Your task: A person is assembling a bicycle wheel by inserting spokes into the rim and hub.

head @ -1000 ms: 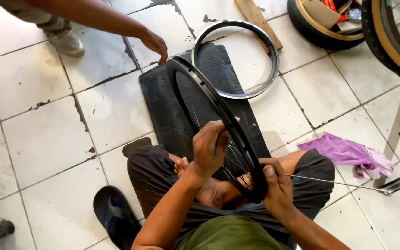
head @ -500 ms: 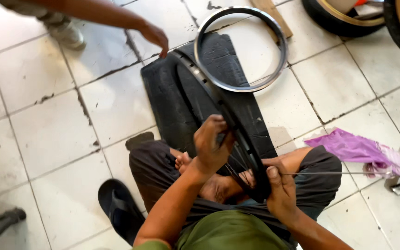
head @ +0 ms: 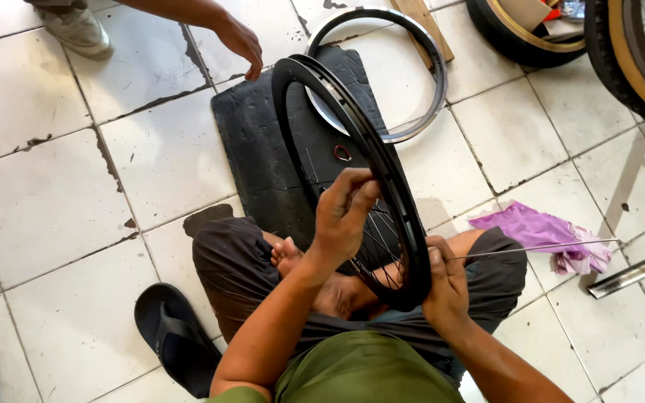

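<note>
A black bicycle rim (head: 352, 119) with thin spokes stands on edge over my crossed legs. My left hand (head: 343, 213) is pinched on a spoke inside the rim, just left of its band. My right hand (head: 446, 280) grips the rim's lower right edge, and a long loose spoke (head: 539, 248) sticks out to the right from it. Another person's hand (head: 239, 41) reaches in from the top left and touches the rim's far edge.
A black rubber mat (head: 259, 142) lies under the rim, with a silver rim (head: 423, 75) flat at its far end. A purple rag (head: 539, 231) and metal tube (head: 636, 272) lie right. Tyres (head: 636, 67) top right, a black sandal (head: 177, 339) near left.
The view has shifted a little. My left hand has moved down along the spokes; my right hand keeps its grip on the rim. The other person's hand stays at the rim's far edge.
</note>
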